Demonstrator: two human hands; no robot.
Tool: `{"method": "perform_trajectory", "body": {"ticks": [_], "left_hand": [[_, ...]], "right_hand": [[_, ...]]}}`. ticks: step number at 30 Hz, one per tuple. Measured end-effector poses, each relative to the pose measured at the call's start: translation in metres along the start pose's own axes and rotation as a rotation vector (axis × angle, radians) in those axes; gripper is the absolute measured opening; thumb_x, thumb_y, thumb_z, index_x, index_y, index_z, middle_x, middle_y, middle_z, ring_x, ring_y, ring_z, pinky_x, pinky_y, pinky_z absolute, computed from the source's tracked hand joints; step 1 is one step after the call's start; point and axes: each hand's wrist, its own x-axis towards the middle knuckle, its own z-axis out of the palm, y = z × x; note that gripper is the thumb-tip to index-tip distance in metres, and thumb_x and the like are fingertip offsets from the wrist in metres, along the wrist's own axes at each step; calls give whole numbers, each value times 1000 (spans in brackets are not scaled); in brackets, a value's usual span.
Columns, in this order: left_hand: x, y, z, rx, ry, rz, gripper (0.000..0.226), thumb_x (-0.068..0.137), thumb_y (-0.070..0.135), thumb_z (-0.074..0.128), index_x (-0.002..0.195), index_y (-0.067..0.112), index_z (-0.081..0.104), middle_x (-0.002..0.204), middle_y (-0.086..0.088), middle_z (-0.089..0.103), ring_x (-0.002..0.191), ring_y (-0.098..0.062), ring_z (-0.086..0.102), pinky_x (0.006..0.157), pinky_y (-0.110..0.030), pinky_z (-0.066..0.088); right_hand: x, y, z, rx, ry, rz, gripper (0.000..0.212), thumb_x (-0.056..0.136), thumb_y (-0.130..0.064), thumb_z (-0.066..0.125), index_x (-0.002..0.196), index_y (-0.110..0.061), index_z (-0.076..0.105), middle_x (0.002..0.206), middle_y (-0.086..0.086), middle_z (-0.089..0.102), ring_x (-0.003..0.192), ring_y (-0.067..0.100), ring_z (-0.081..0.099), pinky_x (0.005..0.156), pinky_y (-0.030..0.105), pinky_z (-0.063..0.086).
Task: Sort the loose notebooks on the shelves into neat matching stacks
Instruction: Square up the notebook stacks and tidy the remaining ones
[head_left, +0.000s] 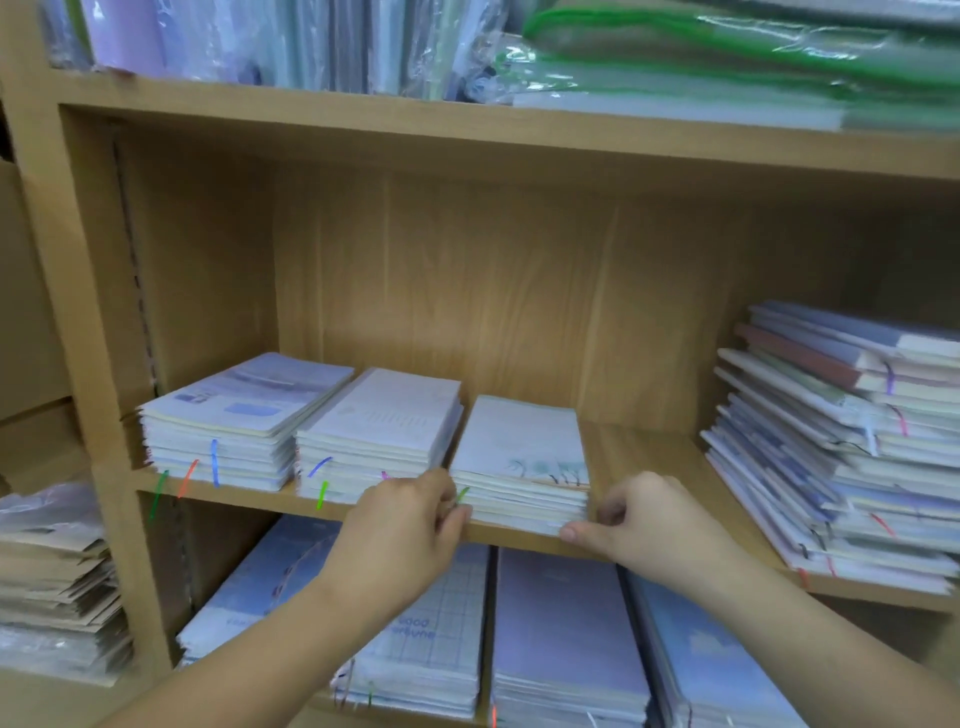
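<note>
Three low stacks of pale notebooks stand side by side on the middle shelf (639, 457): a left stack (244, 410), a middle stack (384, 421) and a right stack (524, 452) with a faint plant drawing on top. My left hand (410, 525) pinches the right stack's front left corner. My right hand (644, 519) holds its front right corner, thumb against the lower edge. A tall, uneven pile of mixed notebooks (841, 431) leans at the shelf's right end.
The shelf below holds rows of blue and lilac notebooks (566, 639). Plastic-wrapped folders and green-edged pouches (727, 57) fill the top shelf. Another pile of wrapped booklets (52, 582) sits outside the unit at the left. Bare shelf lies between the right stack and the tall pile.
</note>
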Motion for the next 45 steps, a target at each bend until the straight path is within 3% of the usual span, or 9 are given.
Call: {"method": "perform_trajectory", "body": {"ticks": [4,9,16,20,27,34,37,41,45], "left_hand": [[13,51,-6,-195,2,53,8,89,33,73,89,26,68,62,16,63,62,-7,60,62,-30,51],[57,138,14,-333,-73,170,12,84,38,68,86,27,69,78,14,67,74,-3,64,67,-27,52],[139,256,55,-597,-169,141,23,88,43,72,82,21,71,66,6,67,61,-7,61,65,-26,51],[165,303,81,-772,-251,-12,58,76,65,63,79,7,70,64,-10,68,58,-26,63,66,-45,58],[183,328,83,-993,-324,-348,48,88,53,73,78,6,68,55,-6,57,37,-15,47,39,-16,33],[187,351,75,-999,-357,-388,51,84,48,78,100,1,66,57,-5,57,30,-12,45,39,-17,31],[182,352,74,-1099,-283,-407,47,82,40,77,110,5,59,76,-11,63,40,-15,50,37,-15,32],[166,348,59,-1230,-215,-394,32,85,31,75,101,14,52,78,-13,64,51,-22,55,48,-30,51],[135,340,46,-1277,-276,-362,30,84,24,74,104,6,60,67,-5,59,51,-23,57,56,-36,56]], "right_hand": [[-5,12,-39,-26,36,-27,62,67,-80,55,71,-20,71,61,-4,64,63,9,61,59,32,52],[-28,44,-113,-154,212,-57,47,81,-71,57,73,-27,68,67,-8,63,72,10,62,64,30,51],[-40,134,-203,-240,872,-187,23,92,-42,59,84,-24,71,81,-8,51,80,19,57,65,36,48],[-23,169,-213,-381,651,-85,53,92,-62,40,113,-25,71,96,-1,61,94,28,62,76,39,53],[-14,193,-203,-349,716,-171,50,96,-56,38,114,-27,73,88,-8,59,83,25,60,71,39,52],[-15,198,-207,-165,702,-213,44,101,-54,39,112,-31,74,90,-21,56,86,13,53,76,35,49],[-21,195,-213,26,753,-58,39,99,-57,41,90,-36,72,86,-15,60,90,12,56,81,39,49],[-42,191,-214,203,676,281,49,92,-73,39,105,-36,68,92,-6,69,94,17,61,82,38,52],[-57,167,-213,887,499,363,16,98,-43,61,102,-29,67,97,7,69,69,31,68,67,41,59]]}}
